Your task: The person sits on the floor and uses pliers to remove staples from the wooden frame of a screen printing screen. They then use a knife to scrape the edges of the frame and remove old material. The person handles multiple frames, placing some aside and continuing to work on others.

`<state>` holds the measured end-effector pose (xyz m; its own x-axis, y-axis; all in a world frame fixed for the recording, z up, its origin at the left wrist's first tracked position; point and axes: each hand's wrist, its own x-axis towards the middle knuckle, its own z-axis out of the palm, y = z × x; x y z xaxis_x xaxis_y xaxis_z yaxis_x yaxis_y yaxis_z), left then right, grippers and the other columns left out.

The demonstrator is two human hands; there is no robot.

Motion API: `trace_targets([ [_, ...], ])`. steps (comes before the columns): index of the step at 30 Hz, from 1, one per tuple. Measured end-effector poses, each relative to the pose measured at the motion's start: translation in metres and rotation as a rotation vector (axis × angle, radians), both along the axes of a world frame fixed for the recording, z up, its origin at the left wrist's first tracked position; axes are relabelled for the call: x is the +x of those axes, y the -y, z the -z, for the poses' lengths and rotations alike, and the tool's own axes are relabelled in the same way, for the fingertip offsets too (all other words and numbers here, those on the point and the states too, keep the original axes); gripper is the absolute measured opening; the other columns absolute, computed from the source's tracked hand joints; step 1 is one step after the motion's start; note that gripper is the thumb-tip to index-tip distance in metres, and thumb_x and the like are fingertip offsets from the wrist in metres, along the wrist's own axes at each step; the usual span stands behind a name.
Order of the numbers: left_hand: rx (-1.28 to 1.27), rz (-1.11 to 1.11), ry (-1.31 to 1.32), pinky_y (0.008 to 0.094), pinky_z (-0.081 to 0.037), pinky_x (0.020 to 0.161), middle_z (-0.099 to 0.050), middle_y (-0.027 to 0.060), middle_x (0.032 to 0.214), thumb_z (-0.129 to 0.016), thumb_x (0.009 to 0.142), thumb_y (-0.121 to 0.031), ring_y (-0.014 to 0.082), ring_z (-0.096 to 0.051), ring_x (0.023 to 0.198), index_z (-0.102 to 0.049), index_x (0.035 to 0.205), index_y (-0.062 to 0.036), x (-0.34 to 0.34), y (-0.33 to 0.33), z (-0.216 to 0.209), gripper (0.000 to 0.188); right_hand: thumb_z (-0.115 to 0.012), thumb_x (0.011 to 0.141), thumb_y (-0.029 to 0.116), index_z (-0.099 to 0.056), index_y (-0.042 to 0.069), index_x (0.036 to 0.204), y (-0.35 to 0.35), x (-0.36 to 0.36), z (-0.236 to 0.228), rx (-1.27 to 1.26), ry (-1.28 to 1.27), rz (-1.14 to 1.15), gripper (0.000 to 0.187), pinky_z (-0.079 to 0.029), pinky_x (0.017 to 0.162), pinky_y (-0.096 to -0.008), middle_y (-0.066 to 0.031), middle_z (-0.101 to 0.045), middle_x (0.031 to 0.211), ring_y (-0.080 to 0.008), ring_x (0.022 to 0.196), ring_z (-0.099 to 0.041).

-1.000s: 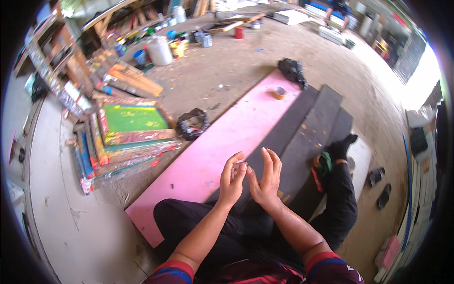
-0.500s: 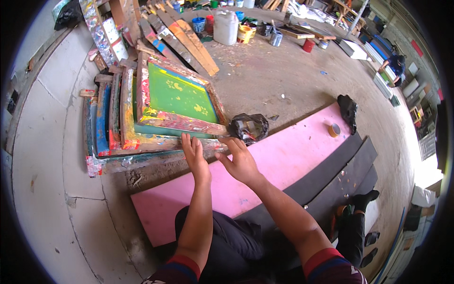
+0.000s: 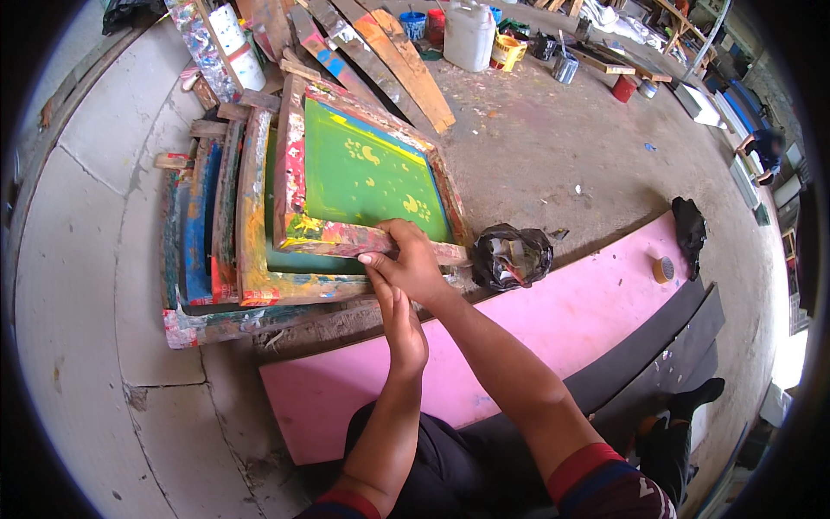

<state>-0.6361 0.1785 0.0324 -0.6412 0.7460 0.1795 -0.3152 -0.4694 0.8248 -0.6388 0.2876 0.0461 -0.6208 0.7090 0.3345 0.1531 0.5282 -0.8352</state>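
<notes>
A paint-spattered wooden screen-printing frame with green mesh lies tilted on top of a stack of similar frames. My right hand grips its near rail, fingers over the top and thumb against the front side. Just below, my left hand has its fingers stretched upward, fingertips close to the right thumb and palm; it holds nothing, and whether it touches the right hand I cannot tell. Under both forearms runs a long pink board.
A black plastic bag with scraps sits right of the frames. A small round tin stands on the pink board, with dark sheets alongside. Planks, a white jug and paint pots stand behind. A person bends at far right.
My right hand has come down onto the top frame's near rail and closed on it. My left hand has dropped below it. The whole view has shifted, moving the scene rightward.
</notes>
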Motion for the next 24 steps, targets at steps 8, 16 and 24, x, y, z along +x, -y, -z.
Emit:
trace_targets([
  [8, 0.109, 0.069, 0.0, 0.0481, -0.017, 0.133, 0.0, 0.0178, 0.184, -0.042, 0.113, -0.052, 0.0319, -0.016, 0.168, 0.013, 0.174, -0.0028, 0.001, 0.002, -0.01, 0.095, -0.094, 0.078, 0.032, -0.074, 0.0, 0.119, -0.009, 0.009, -0.009, 0.161, -0.191, 0.1, 0.056, -0.054, 0.087, -0.048, -0.0173, -0.072, 0.102, -0.0397, 0.098, -0.068],
  [16, 0.173, 0.132, -0.041, 0.0497, -0.02, 0.133, -0.005, 0.0177, 0.184, -0.048, 0.11, -0.059, 0.0334, -0.023, 0.166, 0.007, 0.175, -0.0038, 0.006, 0.003, -0.013, 0.102, -0.095, 0.076, 0.033, -0.074, -0.004, 0.118, -0.002, 0.034, -0.027, 0.189, -0.315, 0.154, 0.06, -0.055, 0.085, -0.0477, -0.0204, -0.073, 0.103, -0.0411, 0.093, -0.069],
  [24, 0.278, 0.32, -0.118, 0.0542, -0.022, 0.132, -0.017, 0.0205, 0.181, -0.053, 0.105, -0.068, 0.0366, -0.026, 0.164, -0.005, 0.175, -0.0014, 0.015, 0.015, -0.046, 0.108, -0.09, 0.086, 0.026, -0.071, -0.007, 0.126, 0.012, 0.075, -0.056, -0.098, -0.615, 0.204, 0.055, -0.054, 0.089, -0.0389, -0.0158, -0.071, 0.105, -0.0264, 0.097, -0.068],
])
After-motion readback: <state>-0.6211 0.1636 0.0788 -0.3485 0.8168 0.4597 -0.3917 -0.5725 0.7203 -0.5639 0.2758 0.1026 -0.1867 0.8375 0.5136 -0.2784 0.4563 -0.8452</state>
